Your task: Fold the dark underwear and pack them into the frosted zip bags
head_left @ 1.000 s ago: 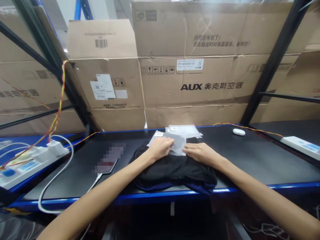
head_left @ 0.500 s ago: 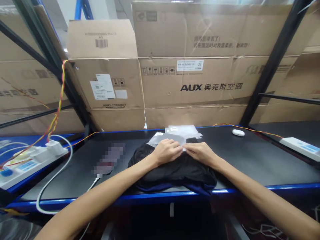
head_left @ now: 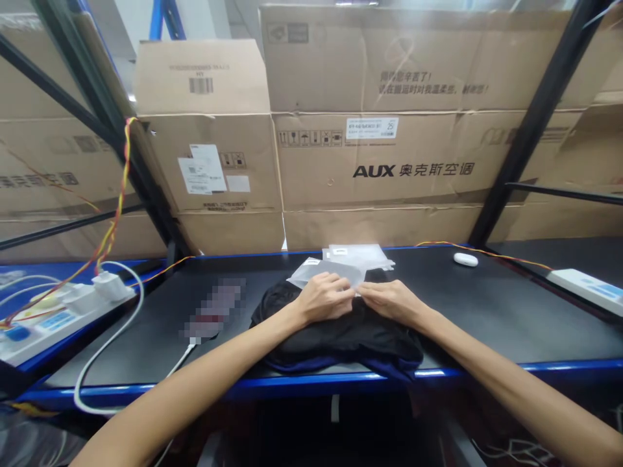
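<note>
Near the front edge of the dark table lies a bundle of black and dark blue cloth (head_left: 341, 344). Above it, my left hand (head_left: 327, 297) is closed on a translucent plastic bag (head_left: 316, 269) with a small white label. My right hand (head_left: 389, 299) pinches the right end of the same bag, its fingertips almost touching those of my left hand. More translucent bags (head_left: 370, 255) lie flat just behind, one with a white label. The fingers partly hide the bag's near edge.
A blurred-out device (head_left: 214, 311) with a white cable lies on the table (head_left: 487, 318) at left. Power strips (head_left: 591, 288) stand at both sides. A small white case (head_left: 465, 259) sits back right; cardboard boxes (head_left: 413, 143) form a wall behind.
Both hands keep their grip at nearly the same place. My fingertips have shifted very slightly at the bag's edge, and the whole view has moved a few pixels.
</note>
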{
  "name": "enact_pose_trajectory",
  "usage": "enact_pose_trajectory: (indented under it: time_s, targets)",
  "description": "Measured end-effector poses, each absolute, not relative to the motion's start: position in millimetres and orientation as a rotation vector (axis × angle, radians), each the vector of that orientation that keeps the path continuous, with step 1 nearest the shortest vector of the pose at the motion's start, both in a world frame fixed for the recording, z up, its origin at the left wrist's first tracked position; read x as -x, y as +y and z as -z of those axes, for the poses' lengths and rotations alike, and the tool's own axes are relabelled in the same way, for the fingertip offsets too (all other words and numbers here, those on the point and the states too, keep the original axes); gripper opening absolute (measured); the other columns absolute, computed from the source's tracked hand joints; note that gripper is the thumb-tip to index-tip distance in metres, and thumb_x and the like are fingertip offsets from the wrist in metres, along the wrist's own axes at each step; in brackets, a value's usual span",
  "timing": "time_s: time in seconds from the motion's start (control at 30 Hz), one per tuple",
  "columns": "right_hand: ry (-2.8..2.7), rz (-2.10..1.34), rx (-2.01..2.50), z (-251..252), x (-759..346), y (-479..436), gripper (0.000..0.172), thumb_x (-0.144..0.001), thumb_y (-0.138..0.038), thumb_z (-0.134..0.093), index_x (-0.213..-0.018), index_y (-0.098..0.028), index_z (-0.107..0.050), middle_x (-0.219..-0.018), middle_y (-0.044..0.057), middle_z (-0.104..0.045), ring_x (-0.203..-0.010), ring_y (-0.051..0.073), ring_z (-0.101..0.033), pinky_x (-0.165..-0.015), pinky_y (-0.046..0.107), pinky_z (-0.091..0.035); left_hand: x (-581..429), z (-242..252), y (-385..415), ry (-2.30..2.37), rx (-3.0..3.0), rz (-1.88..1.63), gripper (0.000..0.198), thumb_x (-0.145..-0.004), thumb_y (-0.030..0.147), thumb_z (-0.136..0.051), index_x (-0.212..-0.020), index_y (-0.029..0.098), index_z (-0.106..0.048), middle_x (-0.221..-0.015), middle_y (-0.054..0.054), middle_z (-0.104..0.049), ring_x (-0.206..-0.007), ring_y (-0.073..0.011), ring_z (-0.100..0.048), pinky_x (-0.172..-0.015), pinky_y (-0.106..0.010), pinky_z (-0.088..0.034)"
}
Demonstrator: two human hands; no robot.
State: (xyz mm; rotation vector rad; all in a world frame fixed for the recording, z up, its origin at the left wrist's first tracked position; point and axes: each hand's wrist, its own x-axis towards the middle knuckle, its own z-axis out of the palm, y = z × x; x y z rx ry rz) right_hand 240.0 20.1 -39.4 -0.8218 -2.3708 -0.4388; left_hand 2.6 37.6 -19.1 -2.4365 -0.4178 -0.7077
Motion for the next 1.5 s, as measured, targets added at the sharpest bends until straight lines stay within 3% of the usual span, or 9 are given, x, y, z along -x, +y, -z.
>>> enact_pose_trajectory:
  time_s: [0.3,0.7,0.83,1.0,1.07,1.2,1.33,1.5]
  targets:
    - [-2.398,0.359,0.770,29.9,-248.8,18.4,0.028,-0.096,-0.019,-0.046,-0.111,-0.021,-0.070,-0.110,0.006,-0.076,-0.088,0.019,-0.075,-0.078,0.026,-0.062,42.5,3.4,48.1,-0.518,2.457,0.529,0.010,-0.086,0.019,-0.054,-0.078,0.020,-0.060,-0.082,-0.004,-0.060,-0.083,-0.0189,-0.054,-0.072,-0.032,-0.040]
    - [-2.365,0.270,0.822,32.8,-258.3,25.0,0.028,-0.094,-0.022,-0.049,-0.107,-0.024,-0.073,-0.105,0.004,-0.077,-0.086,0.019,-0.075,-0.076,0.027,-0.061,105.5,-19.8,44.8,-0.714,2.509,0.416,0.011,-0.072,0.013,-0.050,-0.064,0.021,-0.048,-0.069,-0.002,-0.053,-0.067,-0.0172,-0.048,-0.064,-0.031,-0.041]
    - [-2.318,0.258,0.829,35.0,-255.8,23.8,0.028,-0.093,-0.021,-0.049,-0.105,-0.021,-0.075,-0.098,0.006,-0.078,-0.079,0.020,-0.076,-0.072,0.026,-0.061,97.7,-18.7,41.9,-0.807,2.491,0.401,0.004,-0.075,0.017,-0.053,-0.075,0.020,-0.056,-0.079,-0.005,-0.059,-0.078,-0.0204,-0.055,-0.071,-0.033,-0.044]
    - [-2.354,0.173,0.881,35.1,-246.9,23.3,0.032,-0.094,-0.019,-0.049,-0.114,-0.023,-0.073,-0.102,0.005,-0.078,-0.083,0.020,-0.076,-0.074,0.026,-0.061,73.9,-5.6,44.2,-0.777,2.623,0.497,0.035,-0.084,0.024,-0.058,-0.119,0.020,-0.059,-0.127,-0.009,-0.061,-0.118,-0.0237,-0.056,-0.093,-0.034,-0.047]
    - [-2.367,0.151,0.853,35.0,-244.1,23.2,0.033,-0.094,-0.017,-0.049,-0.116,-0.024,-0.072,-0.104,0.005,-0.077,-0.086,0.021,-0.076,-0.075,0.027,-0.061,65.7,1.0,47.0,-0.721,2.648,0.508,0.039,-0.087,0.022,-0.056,-0.126,0.022,-0.059,-0.133,-0.007,-0.061,-0.122,-0.0226,-0.056,-0.099,-0.034,-0.047]
    - [-2.305,0.120,0.873,35.3,-241.2,20.7,0.030,-0.095,-0.020,-0.051,-0.115,-0.024,-0.073,-0.102,0.004,-0.078,-0.084,0.020,-0.076,-0.075,0.027,-0.061,64.4,9.3,52.9,-0.735,2.617,0.570,0.037,-0.087,0.019,-0.055,-0.122,0.025,-0.065,-0.125,-0.004,-0.068,-0.111,-0.0201,-0.065,-0.092,-0.031,-0.052]
    - [-2.284,0.083,0.912,34.7,-237.4,16.5,0.024,-0.095,-0.028,-0.055,-0.107,-0.028,-0.076,-0.103,0.001,-0.078,-0.091,0.021,-0.075,-0.085,0.031,-0.060,79.9,9.7,60.6,-1.011,2.507,0.559,0.037,-0.083,0.021,-0.058,-0.118,0.027,-0.069,-0.116,-0.004,-0.073,-0.101,-0.0230,-0.070,-0.083,-0.032,-0.055]
    - [-2.404,-0.030,0.957,32.2,-235.2,14.8,0.026,-0.095,-0.035,-0.057,-0.111,-0.025,-0.075,-0.116,0.006,-0.073,-0.114,0.025,-0.066,-0.102,0.040,-0.052,100.5,9.0,77.7,-1.513,2.410,0.483,0.037,-0.084,0.026,-0.056,-0.117,0.027,-0.071,-0.123,-0.004,-0.070,-0.112,-0.0274,-0.066,-0.088,-0.036,-0.055]
